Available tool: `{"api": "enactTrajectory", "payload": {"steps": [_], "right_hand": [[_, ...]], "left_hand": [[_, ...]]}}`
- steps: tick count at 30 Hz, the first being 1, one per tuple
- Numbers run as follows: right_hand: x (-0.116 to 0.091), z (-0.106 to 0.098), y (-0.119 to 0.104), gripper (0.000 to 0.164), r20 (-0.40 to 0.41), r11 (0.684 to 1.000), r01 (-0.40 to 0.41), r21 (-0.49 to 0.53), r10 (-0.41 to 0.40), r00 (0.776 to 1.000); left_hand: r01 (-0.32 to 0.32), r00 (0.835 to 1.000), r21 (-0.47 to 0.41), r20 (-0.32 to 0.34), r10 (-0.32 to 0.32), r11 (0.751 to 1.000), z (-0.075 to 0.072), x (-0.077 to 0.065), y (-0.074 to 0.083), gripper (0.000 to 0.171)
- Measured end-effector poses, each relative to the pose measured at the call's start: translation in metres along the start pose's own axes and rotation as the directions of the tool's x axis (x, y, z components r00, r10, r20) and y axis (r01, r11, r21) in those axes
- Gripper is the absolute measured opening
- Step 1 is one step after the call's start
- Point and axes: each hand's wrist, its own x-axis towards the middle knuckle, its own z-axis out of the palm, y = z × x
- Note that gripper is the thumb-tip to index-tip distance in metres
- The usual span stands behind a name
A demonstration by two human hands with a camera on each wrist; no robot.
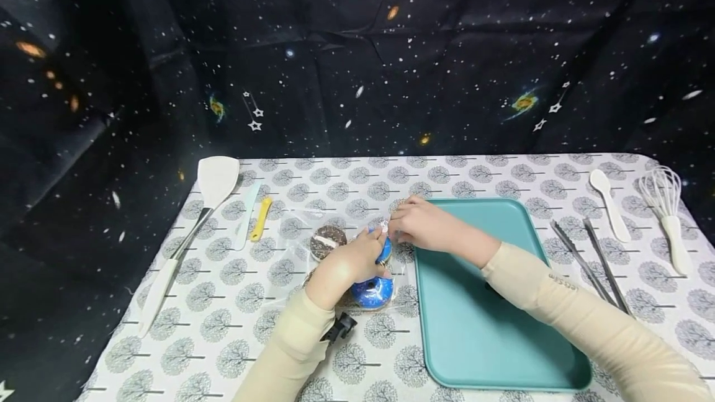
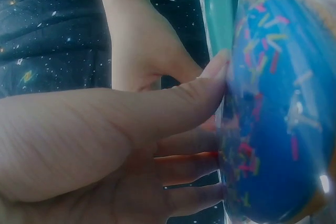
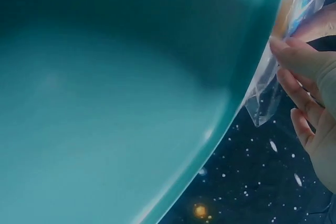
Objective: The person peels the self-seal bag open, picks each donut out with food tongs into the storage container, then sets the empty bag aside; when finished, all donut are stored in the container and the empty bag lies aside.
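Tray [image 1: 497, 343] sat nearest on my head feed, its long axis pointing away from the person, with the right forearm [image 1: 542, 284] crossing above it. Just left of its rim, across a narrow strip of counter [image 1: 349, 352], lay the clear bag [image 1: 301, 250]. Inside I could make out a near blue doughnut [image 1: 372, 293], a farther blue doughnut [image 1: 385, 252] and, to their left, a brown doughnut [image 1: 328, 242]. Loose plastic hid the bag's own long axis from me.

The left hand [image 1: 349, 259] was the nearer one, lying right over the bag and gripping it; my left wrist feed showed its thumb pressed to the plastic beside sprinkled blue icing. Beyond it, at the bag's far right edge, the right hand [image 1: 427, 225] pinched the plastic between thumb and fingers. From that hand the doughnuts lay left and back toward the person, while the tray lay right. I judged that side-by-side lie, bag left and tray right, to be what the coming move turned on.

Farther out I saw a spatula [image 1: 188, 237] on the left and tongs [image 1: 607, 265] on the right, then a knife [image 1: 248, 216], a spoon [image 1: 610, 206] and a whisk [image 1: 672, 222]. A starry backdrop [image 1: 357, 61] hung behind everything.
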Motion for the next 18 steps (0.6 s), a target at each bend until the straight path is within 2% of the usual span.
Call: {"api": "enactTrajectory", "payload": {"steps": [7, 10, 14, 18], "right_hand": [[-0.010, -0.001, -0.003, 0.008, -0.012, 1.000, -0.010, -0.011, 0.010, 1.000], [-0.016, -0.001, 0.001, 0.007, -0.003, 0.999, -0.038, 0.022, 0.038, 0.999], [-0.023, -0.004, 0.002, 0.008, 0.017, 0.993, -0.083, 0.078, 0.082, 0.996], [-0.025, -0.008, -0.007, 0.015, 0.000, 0.989, -0.129, 0.070, 0.129, 0.992]], "left_hand": [[-0.008, 1.000, -0.016, -0.015, 0.008, 1.000, 0.004, 0.001, 0.000, 0.077], [-0.015, 0.999, -0.026, -0.029, 0.014, 1.000, 0.005, 0.001, 0.002, 0.076], [-0.002, 0.999, -0.040, -0.032, 0.001, 0.999, 0.006, 0.000, 0.003, 0.076], [0.004, 0.999, -0.045, -0.033, -0.006, 0.999, 0.005, 0.000, 0.003, 0.076]]}}
